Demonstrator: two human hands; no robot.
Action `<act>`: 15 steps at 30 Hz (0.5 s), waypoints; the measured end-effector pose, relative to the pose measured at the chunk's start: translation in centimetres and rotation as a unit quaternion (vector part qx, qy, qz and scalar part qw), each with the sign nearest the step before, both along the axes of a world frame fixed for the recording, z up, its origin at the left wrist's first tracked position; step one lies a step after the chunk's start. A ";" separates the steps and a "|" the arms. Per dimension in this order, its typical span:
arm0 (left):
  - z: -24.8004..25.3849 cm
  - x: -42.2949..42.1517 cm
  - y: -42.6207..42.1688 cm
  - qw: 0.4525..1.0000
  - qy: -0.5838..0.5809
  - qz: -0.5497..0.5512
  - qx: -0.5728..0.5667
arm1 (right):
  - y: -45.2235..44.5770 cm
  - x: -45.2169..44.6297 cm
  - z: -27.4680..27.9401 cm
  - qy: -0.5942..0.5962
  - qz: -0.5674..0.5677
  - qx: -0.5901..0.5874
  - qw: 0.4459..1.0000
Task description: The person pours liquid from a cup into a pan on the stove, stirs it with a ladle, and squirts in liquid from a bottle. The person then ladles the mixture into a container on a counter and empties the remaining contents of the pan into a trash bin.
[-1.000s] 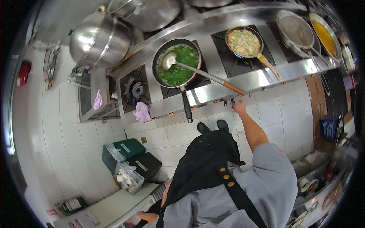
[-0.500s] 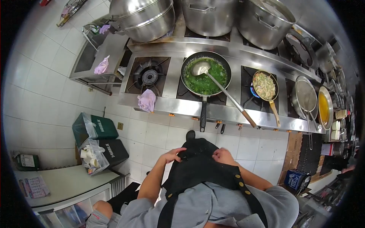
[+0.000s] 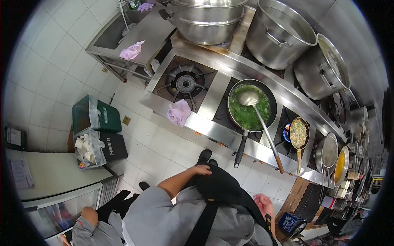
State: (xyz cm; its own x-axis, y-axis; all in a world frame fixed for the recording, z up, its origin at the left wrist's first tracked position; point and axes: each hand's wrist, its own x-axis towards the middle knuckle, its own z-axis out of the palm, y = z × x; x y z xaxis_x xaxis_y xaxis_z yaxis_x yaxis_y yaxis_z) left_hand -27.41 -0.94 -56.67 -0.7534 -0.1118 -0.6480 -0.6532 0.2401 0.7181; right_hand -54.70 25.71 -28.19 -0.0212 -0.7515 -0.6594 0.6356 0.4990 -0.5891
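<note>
My left hand (image 3: 202, 169) is closed at the edge of the black apron (image 3: 221, 186), its fingers against the cloth. On the other side of the apron, my right hand (image 3: 264, 203) is held apart from the cloth, fingers loosely bent with nothing seen in them. Ahead on the stove sits a black frying pan (image 3: 242, 141) of green leafy food in liquid. A ladle (image 3: 249, 98) rests in it, its wooden-ended handle over the stove's front edge. To its right, a small pan (image 3: 298, 133) of pale shredded food stands by a blue flame.
Large steel pots (image 3: 279, 37) line the back of the stove. A purple cloth (image 3: 179, 112) lies by the left burner (image 3: 185, 84). Strainers (image 3: 328, 151) and a bowl of yellow liquid (image 3: 340, 166) stand at right. Bins (image 3: 96, 112) are at left; another person's knee (image 3: 89, 216) shows below.
The view has turned and shifted left, so the stove appears farther right and slanted. My right hand has moved off the apron; my left stays at its edge.
</note>
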 end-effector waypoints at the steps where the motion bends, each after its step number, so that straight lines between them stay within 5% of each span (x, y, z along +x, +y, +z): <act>1: 1.3 0.6 -1.2 0.995 -0.024 0.095 0.012 | 1.2 0.0 -1.4 -0.116 -0.057 -0.008 0.992; 2: 2.4 1.0 -2.1 0.995 -0.022 0.096 0.012 | 0.7 1.0 -1.7 -0.114 -0.056 -0.008 0.992; 4: 4.9 1.3 -4.1 0.991 0.002 0.003 0.131 | -2.2 4.8 -1.6 -0.139 -0.095 0.237 0.957; 5: 8.3 0.3 -5.7 0.989 0.103 -0.018 0.105 | -3.7 4.9 -1.0 -0.138 -0.097 0.228 0.959; 6: 14.9 -1.0 -6.6 0.975 0.197 -0.049 0.085 | -4.6 5.7 0.3 -0.011 -0.043 0.145 0.988; 8: 31.9 -3.3 -7.3 0.900 0.288 0.164 0.283 | -6.0 6.1 1.1 0.168 0.082 0.043 0.981; 9: 39.6 -3.6 -8.1 0.854 0.375 0.220 0.284 | -6.0 6.2 -0.2 0.169 0.063 0.046 0.983; 10: 45.8 -3.2 -8.8 0.823 0.521 0.202 0.102 | -6.2 6.2 -2.6 0.068 0.022 0.110 0.991; 11: 50.9 -2.1 -9.6 0.745 0.617 0.157 0.199 | -5.9 6.0 -5.4 -0.037 -0.012 0.175 0.984; 13: 55.1 -1.9 -11.3 0.660 0.728 -0.020 0.185 | -4.5 4.7 -13.6 -0.061 0.015 0.208 0.976; 15: 55.3 0.6 -10.5 0.672 0.720 0.045 0.169 | -4.9 5.6 -16.2 -0.092 0.054 0.232 0.967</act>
State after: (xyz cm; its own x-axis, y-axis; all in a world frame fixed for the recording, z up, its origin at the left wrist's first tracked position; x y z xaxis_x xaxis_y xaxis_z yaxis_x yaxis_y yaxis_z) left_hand -26.86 -11.47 -1.37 -0.6273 -0.2286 0.7445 0.7751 -0.0896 0.6255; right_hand -49.07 20.78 -44.35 0.1899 -0.3653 -0.9113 0.6374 0.7518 -0.1685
